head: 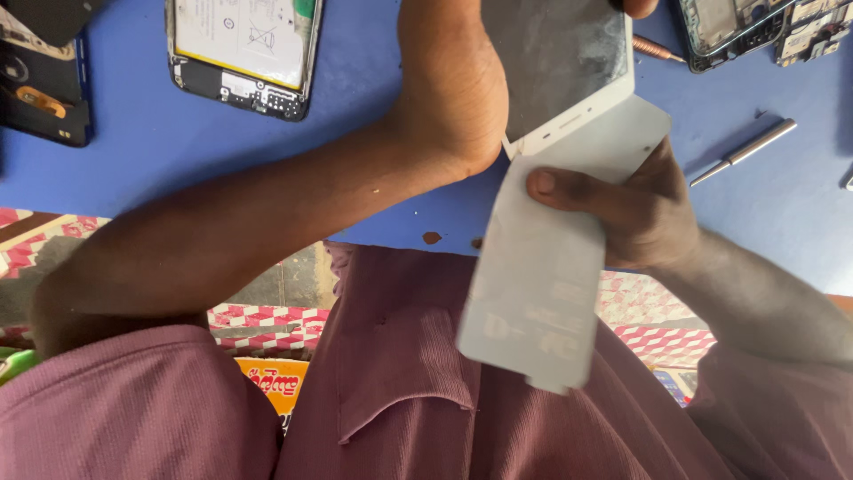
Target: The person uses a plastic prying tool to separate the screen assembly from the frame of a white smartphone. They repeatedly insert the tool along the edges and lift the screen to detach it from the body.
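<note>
Phone screen panel [560, 62], white-framed with a grey, smudged face, sits at the top middle of the view, held above the blue work surface [782, 204]. From its lower edge a pale, translucent protective film [542, 276] hangs down in a long strip, bent away from the panel and reaching over the person's maroon shirt [400, 409].

The left hand [453, 89] is wrapped round the left side of the panel; only the heel and wrist show, and its fingers lie hidden behind the panel, so how they are curled cannot be told, though the panel rests firmly in that hand. The right hand [644, 209] is closed on the film just below the panel, the thumb pressed flat on the film's front face and the other fingers behind it.

On the surface to the right lies a thin metal tool [745, 152], well apart from the hands. An opened phone with its white battery showing [244, 49] lies at the top left, a dark phone back [40, 84] at the far left edge, and another opened phone frame [724, 31] at the top right, with a copper-coloured tip [657, 49] just beside it.
</note>
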